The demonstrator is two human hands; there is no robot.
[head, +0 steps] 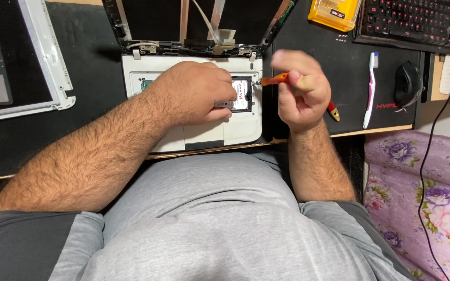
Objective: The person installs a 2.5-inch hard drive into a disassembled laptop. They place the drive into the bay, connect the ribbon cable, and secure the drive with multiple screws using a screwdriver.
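Left hand [196, 91] presses flat on the white opened laptop base [240, 130]; right hand [300, 88] pinches a slim orange-handled screwdriver [276, 79].

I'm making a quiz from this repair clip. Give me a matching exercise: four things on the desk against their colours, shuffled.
Things:
1. screwdriver in the right hand
2. toothbrush
3. mouse
4. bit case

Colours:
A. black
B. yellow
C. orange handle
D. white and pink

Pairs: 1-C, 2-D, 3-A, 4-B

The left hand rests on the opened white laptop.
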